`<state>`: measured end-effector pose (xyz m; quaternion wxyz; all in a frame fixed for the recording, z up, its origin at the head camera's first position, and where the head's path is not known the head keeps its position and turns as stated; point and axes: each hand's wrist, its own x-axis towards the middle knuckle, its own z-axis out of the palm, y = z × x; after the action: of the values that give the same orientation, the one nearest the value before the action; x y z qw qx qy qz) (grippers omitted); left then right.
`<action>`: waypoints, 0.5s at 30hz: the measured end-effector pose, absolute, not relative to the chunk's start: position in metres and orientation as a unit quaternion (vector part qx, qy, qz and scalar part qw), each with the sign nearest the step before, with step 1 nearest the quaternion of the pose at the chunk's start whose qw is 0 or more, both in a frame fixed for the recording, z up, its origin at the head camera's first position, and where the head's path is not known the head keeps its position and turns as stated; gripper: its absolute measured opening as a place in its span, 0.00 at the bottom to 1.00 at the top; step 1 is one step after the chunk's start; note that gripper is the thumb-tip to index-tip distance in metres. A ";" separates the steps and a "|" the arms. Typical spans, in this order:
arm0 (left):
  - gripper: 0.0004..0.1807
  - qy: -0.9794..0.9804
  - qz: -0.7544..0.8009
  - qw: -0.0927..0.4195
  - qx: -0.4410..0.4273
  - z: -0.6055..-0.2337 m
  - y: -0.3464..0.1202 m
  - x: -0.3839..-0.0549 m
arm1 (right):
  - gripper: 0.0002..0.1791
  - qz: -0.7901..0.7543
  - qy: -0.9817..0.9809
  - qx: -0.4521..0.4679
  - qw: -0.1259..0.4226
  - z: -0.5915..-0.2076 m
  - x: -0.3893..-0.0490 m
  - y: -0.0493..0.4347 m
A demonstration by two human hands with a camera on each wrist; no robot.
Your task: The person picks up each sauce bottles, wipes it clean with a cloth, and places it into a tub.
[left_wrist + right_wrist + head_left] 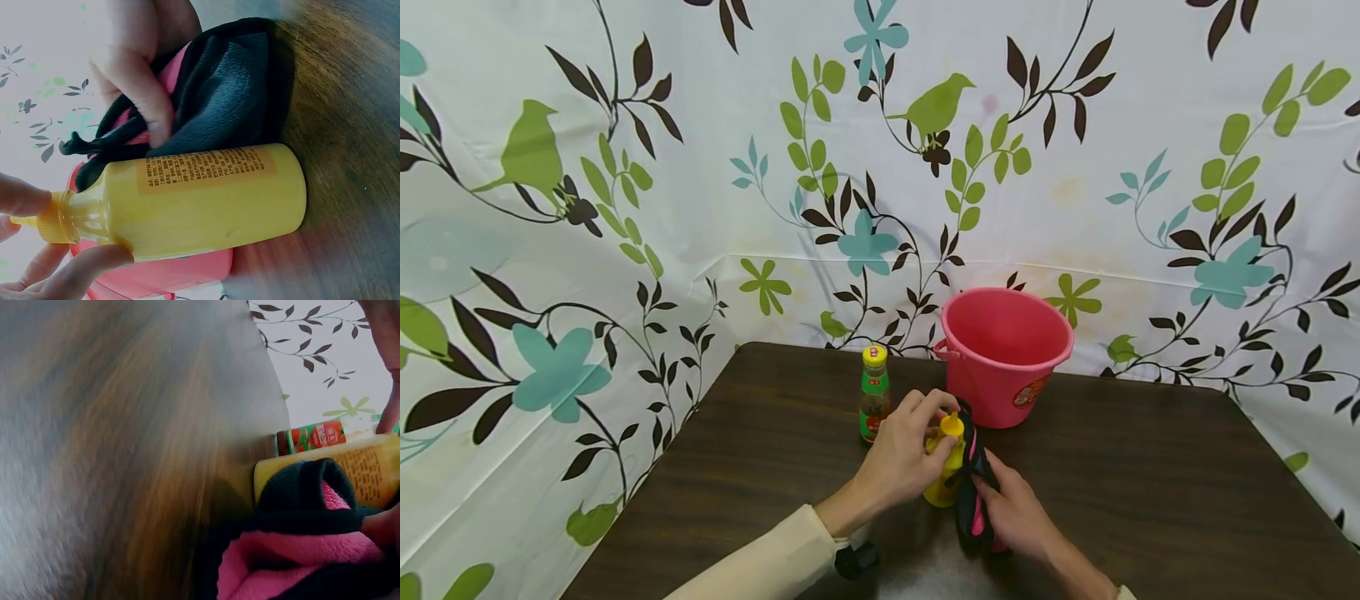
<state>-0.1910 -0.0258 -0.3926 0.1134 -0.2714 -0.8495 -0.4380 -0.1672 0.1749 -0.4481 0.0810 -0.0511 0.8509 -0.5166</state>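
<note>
While hands (1018, 510) slant inward, the left (901, 450) pinches a yellow bottle (203, 206)

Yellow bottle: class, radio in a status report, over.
Left hand pinches cap of yellow bottle. Right hand grips black-and-pink cloth beside it. Pink bucket beyond, seemingly not in way.

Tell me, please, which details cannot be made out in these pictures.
Head view: the floor of the pink bucket, hidden by its near wall.
Head view: the lower right of the green-labelled bottle, behind the left grip.
Left wrist view: print on the yellow bottle, too small to read reliably.
Right wrist view: the yellow bottle's top, cut off by the picture's right edge.
</note>
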 end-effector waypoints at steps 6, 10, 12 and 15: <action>0.19 -0.848 -0.443 0.106 -0.271 -0.392 -0.026 -0.190 | 0.19 -0.445 0.887 -0.059 0.104 -0.452 -0.174 0.181; 0.19 -0.849 -0.440 0.108 -0.272 -0.392 -0.026 -0.191 | 0.18 -0.423 0.897 -0.063 0.111 -0.452 -0.177 0.182; 0.19 -0.850 -0.437 0.111 -0.272 -0.392 -0.026 -0.191 | 0.18 -0.427 0.896 -0.059 0.108 -0.451 -0.177 0.181; 0.19 -0.851 -0.434 0.112 -0.272 -0.392 -0.026 -0.191 | 0.18 -0.446 0.888 -0.050 0.097 -0.446 -0.176 0.178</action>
<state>-0.1913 -0.0259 -0.3919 0.1119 -0.2723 -0.8513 -0.4343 -0.1760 0.1779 -0.4464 0.0974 -0.0497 0.8885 -0.4457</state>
